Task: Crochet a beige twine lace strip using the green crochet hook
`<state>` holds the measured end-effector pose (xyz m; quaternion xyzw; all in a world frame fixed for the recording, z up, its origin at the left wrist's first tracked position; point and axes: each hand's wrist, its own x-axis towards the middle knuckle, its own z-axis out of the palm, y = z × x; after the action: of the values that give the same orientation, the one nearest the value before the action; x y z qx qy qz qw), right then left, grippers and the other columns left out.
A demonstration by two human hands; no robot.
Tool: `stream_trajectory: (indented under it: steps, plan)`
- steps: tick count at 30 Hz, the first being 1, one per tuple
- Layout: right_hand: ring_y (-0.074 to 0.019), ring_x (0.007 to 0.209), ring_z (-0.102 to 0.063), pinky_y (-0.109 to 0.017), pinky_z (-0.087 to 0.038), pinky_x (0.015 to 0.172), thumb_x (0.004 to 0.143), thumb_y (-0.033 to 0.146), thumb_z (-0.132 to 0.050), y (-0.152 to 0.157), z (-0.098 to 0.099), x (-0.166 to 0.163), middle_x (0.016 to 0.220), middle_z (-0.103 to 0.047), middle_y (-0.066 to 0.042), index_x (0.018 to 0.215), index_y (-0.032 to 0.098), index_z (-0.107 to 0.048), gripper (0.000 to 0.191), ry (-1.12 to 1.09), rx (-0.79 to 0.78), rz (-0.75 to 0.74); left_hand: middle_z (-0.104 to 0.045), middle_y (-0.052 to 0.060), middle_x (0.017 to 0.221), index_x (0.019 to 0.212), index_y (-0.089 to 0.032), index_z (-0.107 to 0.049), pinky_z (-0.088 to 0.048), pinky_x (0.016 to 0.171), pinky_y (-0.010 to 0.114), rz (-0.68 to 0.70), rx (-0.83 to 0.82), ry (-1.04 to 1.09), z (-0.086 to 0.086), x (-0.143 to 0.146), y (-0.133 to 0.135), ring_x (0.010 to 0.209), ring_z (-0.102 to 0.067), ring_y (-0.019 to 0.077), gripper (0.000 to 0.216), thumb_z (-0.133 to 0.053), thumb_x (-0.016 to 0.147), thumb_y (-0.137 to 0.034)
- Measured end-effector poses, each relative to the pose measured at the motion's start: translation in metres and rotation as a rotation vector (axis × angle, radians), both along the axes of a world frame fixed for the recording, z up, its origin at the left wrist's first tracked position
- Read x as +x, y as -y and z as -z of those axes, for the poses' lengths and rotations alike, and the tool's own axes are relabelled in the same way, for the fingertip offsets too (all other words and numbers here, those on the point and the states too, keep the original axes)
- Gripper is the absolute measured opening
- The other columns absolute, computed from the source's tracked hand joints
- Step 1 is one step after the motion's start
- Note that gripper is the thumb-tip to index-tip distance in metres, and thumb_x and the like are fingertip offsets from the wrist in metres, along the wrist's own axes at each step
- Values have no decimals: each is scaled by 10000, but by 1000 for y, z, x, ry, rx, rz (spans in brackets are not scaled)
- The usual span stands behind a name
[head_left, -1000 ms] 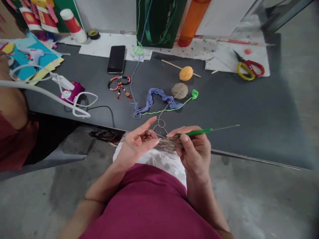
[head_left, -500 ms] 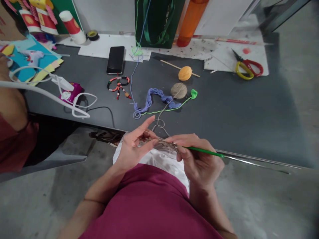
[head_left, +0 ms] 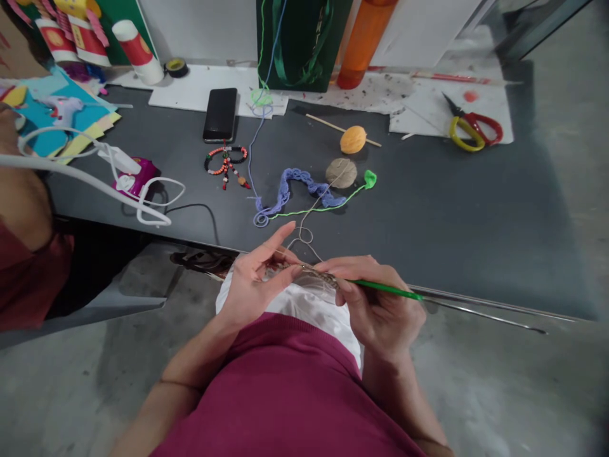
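Note:
My right hand (head_left: 380,304) is closed around a crochet hook (head_left: 387,288) with a green grip and a long metal shaft sticking out to the right. The hook's working end meets a small piece of beige-brown crochet (head_left: 326,277) between my hands. Thumb and fingers of my left hand (head_left: 259,279) pinch that crochet piece, with the index finger raised. A thin beige strand runs from the work up to a beige yarn ball (head_left: 341,173) on the table. My fingers hide much of the crochet piece.
On the grey table (head_left: 457,216) lie a wavy purple crochet strip (head_left: 290,181), a green crochet piece (head_left: 370,179), a yellow yarn ball (head_left: 353,139), scissors (head_left: 471,130), a phone (head_left: 221,114) and a beaded bracelet (head_left: 226,158). Another person's arm (head_left: 21,190) is at the left.
My right hand and the crochet hook have shifted slightly to the left. My left hand stays in nearly the same place, still pinching the crochet piece.

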<state>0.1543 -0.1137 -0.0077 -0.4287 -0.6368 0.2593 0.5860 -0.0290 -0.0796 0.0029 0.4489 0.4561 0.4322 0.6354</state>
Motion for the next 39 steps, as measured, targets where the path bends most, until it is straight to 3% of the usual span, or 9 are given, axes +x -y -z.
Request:
stream_trajectory:
  steps: [6, 15, 17, 20, 25, 29, 34, 37, 39]
  plan:
    - [-216, 898, -829, -329, -676, 725, 949, 52, -666, 1, -5, -4, 985, -854, -35, 1136, 282, -748, 307, 123, 74, 43, -807, 11, 907, 1447, -287, -690, -575, 899, 321, -51, 62, -64, 2, 4, 3, 863, -719, 172, 625, -865, 847, -306]
    - [-209, 896, -841, -308, -689, 700, 950, 31, -656, 3, 4, -8, 1056, -861, -32, 1271, 311, -741, 435, 238, 153, 112, -808, 7, 902, 1406, -339, -714, -568, 912, 358, -196, 331, -241, 8, 9, 11, 840, -718, 195, 554, -834, 874, -242]
    - [-220, 907, -843, -317, -690, 694, 942, 22, -670, 1, 9, -10, 1076, -863, -49, 1327, 296, -727, 476, 234, 210, 108, -796, 0, 902, 1450, -329, -678, -566, 882, 334, -163, 271, -161, 7, 10, 11, 830, -704, 176, 604, -834, 872, -250]
    - [-229, 883, -840, -338, -678, 660, 934, 26, -697, -2, 15, -15, 1095, -865, -65, 1367, 291, -713, 508, 222, 286, 136, -753, -17, 863, 1492, -301, -640, -550, 804, 274, -74, 41, 90, 4, 12, 7, 802, -664, 136, 721, -882, 814, -259]
    - [-226, 827, -822, -372, -668, 638, 939, 61, -719, -3, 17, -22, 1080, -869, -43, 1270, 340, -760, 434, 166, 270, 195, -618, -55, 723, 1275, -243, -789, -458, 664, 209, 95, -419, 476, 4, 10, -4, 657, -537, 64, 604, -961, 696, -244]
    - [-234, 816, -834, -361, -672, 615, 958, 101, -700, 0, 18, -24, 1015, -872, -34, 1213, 315, -772, 340, 8, 185, 154, -561, -69, 688, 1238, -236, -806, -439, 664, 210, 140, -500, 535, 7, 7, -8, 629, -494, 55, 589, -975, 673, -228]
    - [-148, 548, -749, -252, -581, 450, 1013, 198, -668, 8, 13, -28, 938, -863, -17, 1100, 292, -744, 149, -187, -49, 239, -577, -66, 685, 1237, -239, -808, -406, 635, 200, 96, -445, 530, 8, 4, -9, 640, -500, 59, 575, -965, 685, -207]
    - [-138, 464, -694, -238, -534, 393, 1034, 297, -663, 5, 8, -28, 841, -848, 9, 1043, 298, -708, 46, -437, -239, 157, -591, -62, 690, 1240, -239, -808, -402, 629, 206, 103, -432, 519, 7, 1, -9, 641, -513, 62, 561, -942, 699, -177]
    - [-148, 441, -680, -223, -464, 337, 1007, 381, -706, 1, 5, -27, 750, -825, 24, 1011, 298, -698, 83, -619, -360, 66, -597, -58, 707, 1230, -237, -814, -411, 635, 217, 110, -441, 515, 6, 1, -9, 644, -515, 64, 554, -929, 694, -154]
